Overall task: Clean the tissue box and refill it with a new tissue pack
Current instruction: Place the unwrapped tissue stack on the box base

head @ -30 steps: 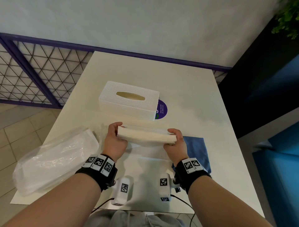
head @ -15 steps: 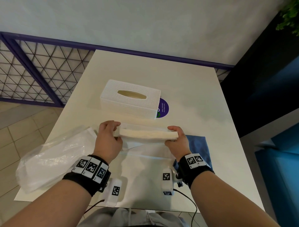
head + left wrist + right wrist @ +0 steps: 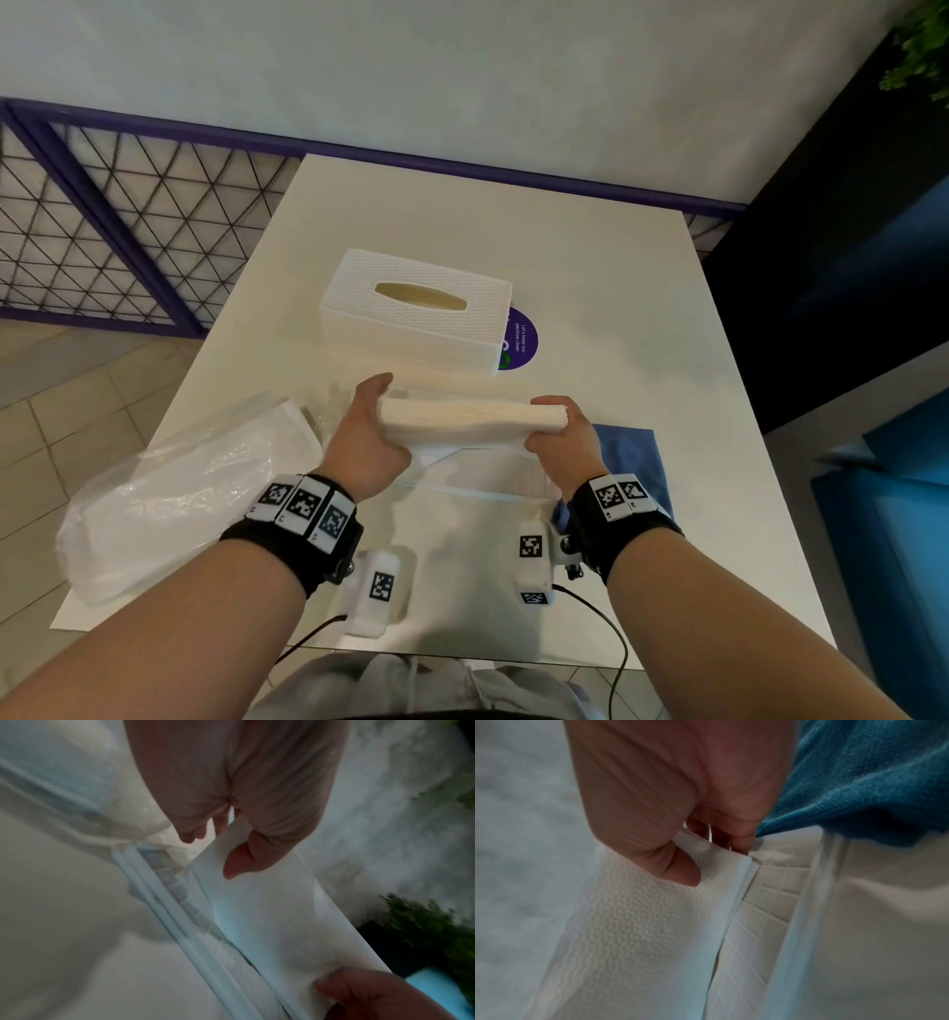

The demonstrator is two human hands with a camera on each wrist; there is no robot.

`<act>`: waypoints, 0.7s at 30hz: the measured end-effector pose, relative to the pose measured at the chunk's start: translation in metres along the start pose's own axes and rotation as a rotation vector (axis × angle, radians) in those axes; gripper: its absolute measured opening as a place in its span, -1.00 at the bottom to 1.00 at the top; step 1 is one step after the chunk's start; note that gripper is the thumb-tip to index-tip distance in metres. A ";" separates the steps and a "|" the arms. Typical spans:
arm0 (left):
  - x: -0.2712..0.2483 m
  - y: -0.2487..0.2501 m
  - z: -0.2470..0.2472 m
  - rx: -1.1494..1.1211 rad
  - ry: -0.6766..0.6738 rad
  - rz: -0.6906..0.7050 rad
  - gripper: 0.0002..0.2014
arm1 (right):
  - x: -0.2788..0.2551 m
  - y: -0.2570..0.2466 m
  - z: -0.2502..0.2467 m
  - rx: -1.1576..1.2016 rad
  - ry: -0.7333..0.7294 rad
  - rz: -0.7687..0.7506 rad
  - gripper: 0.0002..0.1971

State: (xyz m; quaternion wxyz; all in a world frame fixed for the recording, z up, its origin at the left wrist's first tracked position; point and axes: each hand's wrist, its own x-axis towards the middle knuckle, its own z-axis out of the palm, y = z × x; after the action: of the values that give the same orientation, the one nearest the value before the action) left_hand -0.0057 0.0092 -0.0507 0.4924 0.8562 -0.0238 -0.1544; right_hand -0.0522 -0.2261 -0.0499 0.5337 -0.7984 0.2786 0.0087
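A left hand (image 3: 365, 441) and a right hand (image 3: 564, 436) each clasp one end of a bare tissue stack (image 3: 472, 422), held level just above the grid-ribbed base tray (image 3: 765, 914) on the worktop (image 3: 642, 360). Refilling appears under way; next, the stack likely needs lowering squarely into the tray. The white tissue box cover (image 3: 418, 308) stands just beyond.
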 end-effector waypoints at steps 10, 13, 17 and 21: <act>0.007 0.006 0.004 -0.279 0.062 -0.114 -0.61 | -0.007 0.000 -0.002 -0.128 -0.011 -0.028 -0.73; 0.006 0.002 0.006 -0.260 0.049 -0.132 -0.45 | -0.009 0.001 0.002 -0.130 -0.014 -0.022 -0.64; 0.002 -0.001 0.009 -0.161 0.055 -0.113 -0.37 | -0.009 0.000 0.005 -0.138 0.001 -0.013 -0.58; 0.001 0.000 0.011 -0.099 0.047 -0.080 -0.35 | -0.009 0.002 0.005 -0.101 -0.003 0.012 -0.65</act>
State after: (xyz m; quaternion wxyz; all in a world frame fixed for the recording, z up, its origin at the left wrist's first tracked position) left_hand -0.0081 0.0002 -0.0558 0.5281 0.8345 0.0296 -0.1546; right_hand -0.0587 -0.2186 -0.0508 0.4929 -0.8226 0.2821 0.0271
